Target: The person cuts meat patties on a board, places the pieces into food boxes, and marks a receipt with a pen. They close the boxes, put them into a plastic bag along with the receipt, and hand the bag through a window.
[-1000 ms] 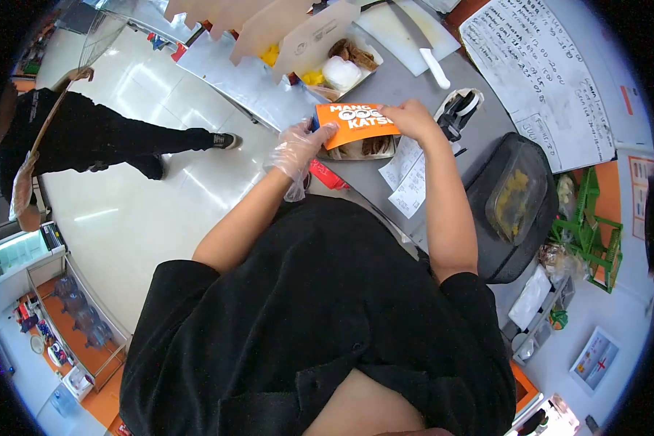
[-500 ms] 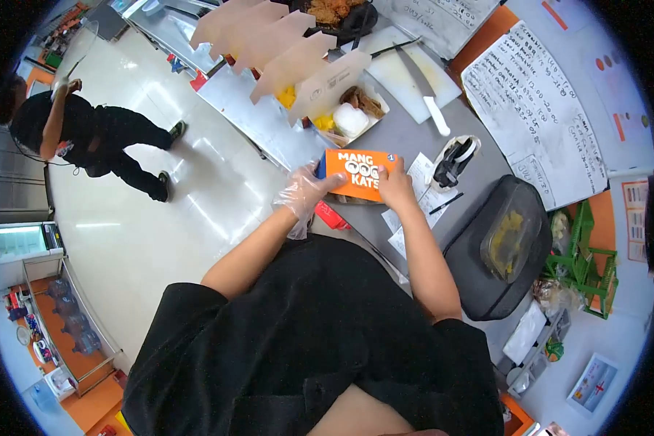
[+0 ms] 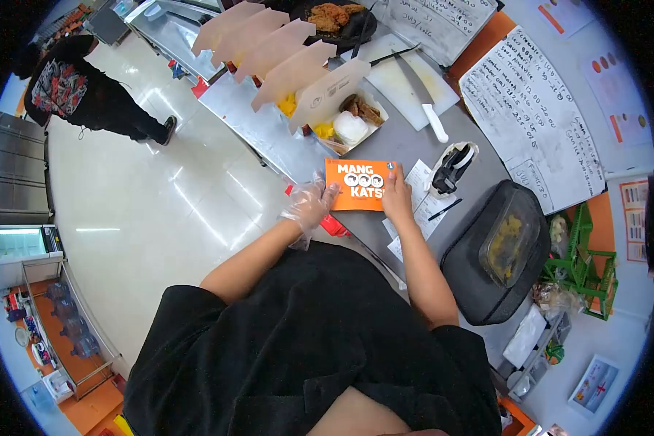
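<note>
An orange food box [image 3: 357, 186] with white lettering, its lid closed, is held between my two hands at the near edge of the counter. My left hand [image 3: 311, 206], in a clear plastic glove, grips the box's left side with the thumb on the front. Bare, my right hand [image 3: 397, 195] clasps the right side, and its fingertips are partly hidden. Just beyond the box stands an open meal box [image 3: 356, 127] with white rice, yellow pieces and browned meat. Several more boxes with raised lids [image 3: 291, 73] line up behind it.
A white-handled knife [image 3: 430, 109] lies on a white cutting board [image 3: 392, 73]. Papers [image 3: 414, 225], a pen [image 3: 445, 209] and a black case [image 3: 479, 291] under a clear food container [image 3: 511, 240] occupy the right side. A person [image 3: 80, 91] walks on the floor at left.
The orange box has tilted so its printed face shows more squarely, with both hands still on it. The person at left has turned away and moved farther off.
</note>
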### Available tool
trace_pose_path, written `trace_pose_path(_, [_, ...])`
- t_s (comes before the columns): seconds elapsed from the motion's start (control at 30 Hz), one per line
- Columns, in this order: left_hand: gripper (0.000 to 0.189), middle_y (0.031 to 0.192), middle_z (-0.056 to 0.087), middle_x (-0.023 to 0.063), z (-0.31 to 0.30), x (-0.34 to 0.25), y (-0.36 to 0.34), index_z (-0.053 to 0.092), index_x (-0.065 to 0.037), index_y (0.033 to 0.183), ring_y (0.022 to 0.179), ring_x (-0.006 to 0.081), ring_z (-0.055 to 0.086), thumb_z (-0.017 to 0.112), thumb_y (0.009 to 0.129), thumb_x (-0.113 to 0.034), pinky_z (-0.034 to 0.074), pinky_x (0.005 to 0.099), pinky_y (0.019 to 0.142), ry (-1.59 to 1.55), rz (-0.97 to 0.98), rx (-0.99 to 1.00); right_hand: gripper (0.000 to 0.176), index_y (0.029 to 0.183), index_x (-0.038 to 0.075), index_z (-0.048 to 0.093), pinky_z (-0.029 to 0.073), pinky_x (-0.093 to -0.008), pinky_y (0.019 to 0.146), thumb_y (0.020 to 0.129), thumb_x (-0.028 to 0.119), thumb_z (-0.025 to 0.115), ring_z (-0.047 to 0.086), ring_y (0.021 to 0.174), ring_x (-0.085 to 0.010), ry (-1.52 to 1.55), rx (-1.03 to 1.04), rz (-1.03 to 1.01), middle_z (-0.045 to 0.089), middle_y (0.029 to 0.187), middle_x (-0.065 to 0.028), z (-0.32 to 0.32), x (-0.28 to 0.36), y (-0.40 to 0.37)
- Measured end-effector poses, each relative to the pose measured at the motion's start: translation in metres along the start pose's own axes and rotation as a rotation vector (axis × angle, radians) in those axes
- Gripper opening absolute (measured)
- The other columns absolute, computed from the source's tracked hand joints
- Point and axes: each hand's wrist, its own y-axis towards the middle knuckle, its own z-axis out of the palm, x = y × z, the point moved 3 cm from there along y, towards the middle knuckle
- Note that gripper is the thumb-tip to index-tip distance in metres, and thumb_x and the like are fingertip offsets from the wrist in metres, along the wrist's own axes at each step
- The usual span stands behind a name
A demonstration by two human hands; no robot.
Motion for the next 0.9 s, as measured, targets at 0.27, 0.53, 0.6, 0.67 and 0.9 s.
trace_pose_path(0.27, [0.061, 0.112, 0.066, 0.0281, 0.017, 0.011, 0.014, 0.045, 0.011, 0.138, 0.105, 0.0392, 0.063, 0.039, 0.103, -0.039, 0.047, 0.0458, 0.095, 0.215, 0.046, 0.060, 0.057, 0.149, -0.003, 0.032, 0.042, -0.0494, 0.098, 0.104, 0.031, 0.037, 0.054, 0.110, -0.0463, -0.061, -0.077, 0.069, 0.056, 0.120, -0.0351, -0.002, 0.005, -0.009])
trace_pose_path(0.53, [0.092, 0.142, 0.049, 0.0240, -0.042, -0.028, -0.005, 0.042, 0.000, 0.144, 0.129, 0.0431, 0.049, 0.076, 0.075, -0.050, 0.043, 0.0491, 0.105, 0.115, 0.682, -0.124, 0.074, 0.143, -0.003, 0.044, 0.032, -0.0456, 0.114, 0.086, 0.036, 0.070, 0.037, 0.139, -0.0409, -0.292, 0.056, -0.645, 0.037, 0.152, -0.0258, -0.051, 0.022, -0.029])
trace_pose_path(0.6, [0.095, 0.147, 0.044, 0.0221, -0.032, -0.020, 0.009, 0.044, -0.005, 0.143, 0.132, 0.0414, 0.046, 0.081, 0.069, -0.050, 0.042, 0.0489, 0.106, 0.236, 0.688, -0.027, 0.077, 0.143, -0.001, 0.045, 0.030, -0.0445, 0.117, 0.084, 0.040, 0.073, 0.031, 0.143, -0.0389, -0.397, 0.208, -0.733, 0.035, 0.154, -0.0245, -0.053, 0.018, -0.029])
trace_pose_path(0.67, [0.096, 0.147, 0.043, 0.0223, -0.032, -0.023, 0.017, 0.047, -0.008, 0.142, 0.132, 0.0420, 0.045, 0.086, 0.064, -0.049, 0.042, 0.0491, 0.107, 0.302, 0.699, 0.024, 0.080, 0.143, 0.001, 0.046, 0.028, -0.0445, 0.118, 0.081, 0.043, 0.075, 0.026, 0.146, -0.0387, -0.466, 0.253, -0.753, 0.033, 0.155, -0.0243, -0.054, 0.017, -0.026])
trace_pose_path(0.9, [0.092, 0.140, 0.047, 0.0242, -0.034, -0.031, 0.023, 0.053, -0.016, 0.137, 0.123, 0.0464, 0.050, 0.089, 0.058, -0.046, 0.045, 0.0504, 0.103, 0.380, 0.720, 0.040, 0.073, 0.140, -0.002, 0.048, 0.034, -0.0445, 0.115, 0.086, 0.042, 0.069, 0.029, 0.144, -0.0412, -0.629, 0.225, -0.872, 0.035, 0.151, -0.0271, -0.049, 0.015, -0.035])
